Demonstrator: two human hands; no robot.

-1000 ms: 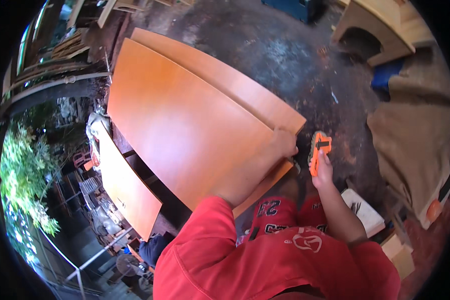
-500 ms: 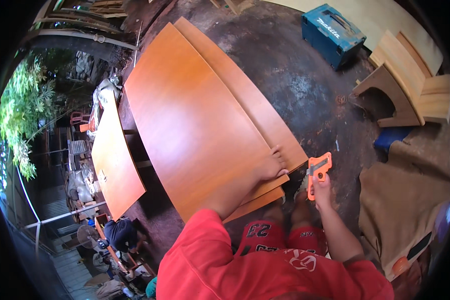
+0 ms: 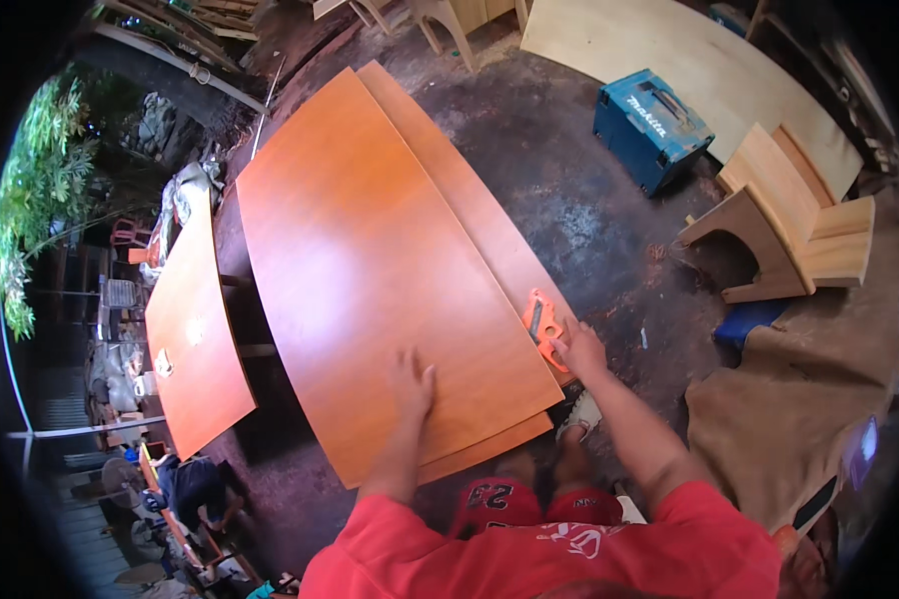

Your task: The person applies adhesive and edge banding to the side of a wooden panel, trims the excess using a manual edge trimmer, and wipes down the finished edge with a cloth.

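Observation:
Two large reddish-brown wooden panels lie stacked in front of me, the upper panel (image 3: 360, 270) offset so that a strip of the lower panel (image 3: 459, 180) shows along its right side. My left hand (image 3: 412, 386) rests on the upper panel near its front end, with the fingers spread and nothing in them. My right hand (image 3: 581, 351) grips an orange hand tool (image 3: 548, 344) with a grey metal strip. That tool is over the right front part of the panels, by the upper one's long edge. My fingers partly cover its lower end.
A teal tool case (image 3: 653, 130) stands on the dark floor beyond the panels. To the right are a wooden piece with an arched cutout (image 3: 754, 250) and a brown sheet (image 3: 769, 399). Another panel (image 3: 195, 339) lies left, with a crouching person (image 3: 200, 494) near it.
My left hand has let go of the panels' right front edge and moved left onto the upper panel's face. My right hand has brought the orange tool left, over the panels.

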